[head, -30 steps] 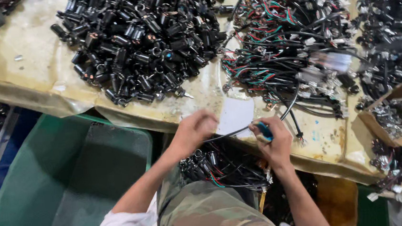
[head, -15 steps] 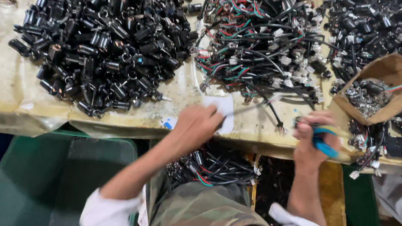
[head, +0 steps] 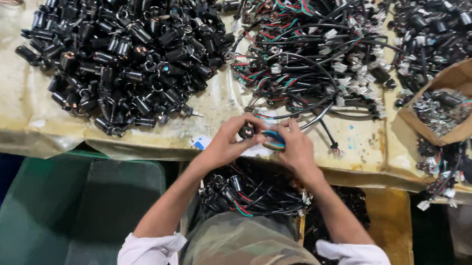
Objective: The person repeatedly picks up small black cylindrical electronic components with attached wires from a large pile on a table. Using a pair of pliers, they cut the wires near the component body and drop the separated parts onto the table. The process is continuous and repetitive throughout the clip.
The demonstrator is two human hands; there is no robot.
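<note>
Your left hand (head: 226,141) pinches a small black cylindrical part (head: 246,130) at the table's front edge, and your right hand (head: 295,146) grips a blue-handled tool (head: 273,140) just beside it. Beyond lie a tangle of coloured wire harnesses (head: 311,48), a heap of black cylinders (head: 128,51) to the left, and a cardboard box (head: 461,106) to the right.

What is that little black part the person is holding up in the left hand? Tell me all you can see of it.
The small black part is a short, round, dark piece, much like the many in the heap of black cylinders on the table. It looks like plastic or metal with a ringed end; finer detail is too small to tell. The left hand pinches it in its fingertips above the table edge, close to the right hand, which grips a blue-handled tool right beside it.
</note>
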